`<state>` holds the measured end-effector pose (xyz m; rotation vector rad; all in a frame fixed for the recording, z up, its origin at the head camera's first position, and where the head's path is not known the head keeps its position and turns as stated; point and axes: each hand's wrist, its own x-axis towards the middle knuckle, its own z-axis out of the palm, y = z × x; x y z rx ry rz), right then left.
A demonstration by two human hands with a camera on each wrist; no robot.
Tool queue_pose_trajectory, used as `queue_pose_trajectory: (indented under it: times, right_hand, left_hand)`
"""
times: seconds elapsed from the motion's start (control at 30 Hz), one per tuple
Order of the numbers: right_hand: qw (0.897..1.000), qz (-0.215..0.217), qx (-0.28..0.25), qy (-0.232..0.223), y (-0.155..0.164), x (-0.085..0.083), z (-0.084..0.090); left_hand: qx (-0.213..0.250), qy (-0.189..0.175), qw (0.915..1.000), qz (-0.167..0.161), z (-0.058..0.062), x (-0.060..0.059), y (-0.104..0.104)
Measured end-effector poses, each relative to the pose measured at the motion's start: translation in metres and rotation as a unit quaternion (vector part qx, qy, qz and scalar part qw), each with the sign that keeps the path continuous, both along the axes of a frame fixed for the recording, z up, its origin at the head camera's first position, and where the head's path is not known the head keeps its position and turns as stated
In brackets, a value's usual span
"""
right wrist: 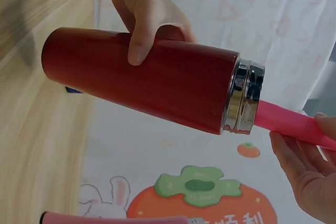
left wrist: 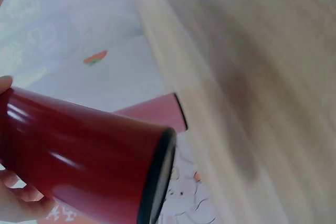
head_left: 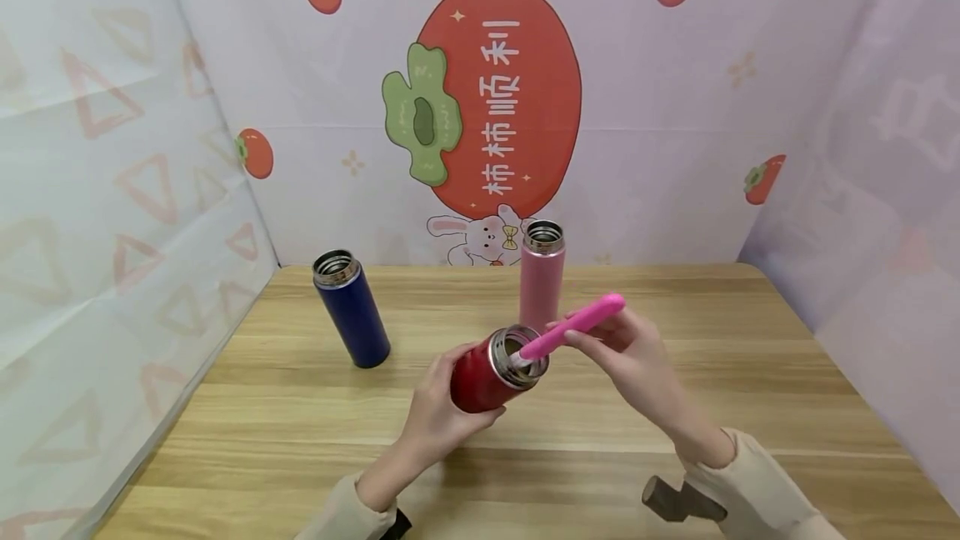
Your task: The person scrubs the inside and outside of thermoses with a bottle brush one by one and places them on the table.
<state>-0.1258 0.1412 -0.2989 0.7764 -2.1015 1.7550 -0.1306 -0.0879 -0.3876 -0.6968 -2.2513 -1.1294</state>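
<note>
Left hand point(head_left: 438, 415) grasps a red bottle point(head_left: 487, 373), fingers and thumb wrapped round its body. Bottle is held tilted, lifted off the table point(head_left: 675, 457), above the middle of it and nearer the front edge. Steel mouth faces up and to the right; base points down toward the person. In the right wrist view the thumb lies across the red wall and the bottle point(right wrist: 142, 80) runs nearly level, its steel rim at the right end. In the left wrist view the black-rimmed base of the bottle point(left wrist: 84, 156) fills the lower left, fingertips just showing under it.

Right hand point(head_left: 633, 352) pinches a pink brush point(head_left: 573, 326) by its handle, thumb and fingers closed round the shaft. The handle slants up and to the right; its lower end goes into the bottle's mouth, with a pale head just visible at the rim. From the right wrist, the handle point(right wrist: 289, 124) comes straight out of the steel opening into the fingers.

Pink bottle point(head_left: 542, 273) stands upright with no lid near the back edge, just behind the red one. Blue bottle point(head_left: 351, 307) stands open-mouthed toward the back left corner, well apart from the hands.

Cream sleeves on both wrists. Backdrop with a large red persimmon print behind the table.
</note>
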Motion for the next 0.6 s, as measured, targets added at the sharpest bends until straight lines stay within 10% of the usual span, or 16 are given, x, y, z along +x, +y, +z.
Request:
queue_pose_trajectory:
  times: [0.17,0.37,0.6]
  right_hand:
    - [0.997,0.004,-0.072,-0.036,0.006,-0.001,-0.028]
    - [0.980,0.074,-0.183,-0.035,0.028,-0.045,-0.115]
    - [0.976,0.059,-0.202,-0.050,0.010,-0.006,-0.057]
  left_hand:
    - [-0.071,0.054,0.9957,0.025,0.006,0.002,-0.008]
    - [-0.130,0.099,0.9855,0.047,0.011,0.006,-0.012]
    - [-0.154,0.116,0.9795,0.060,0.012,0.010,-0.015]
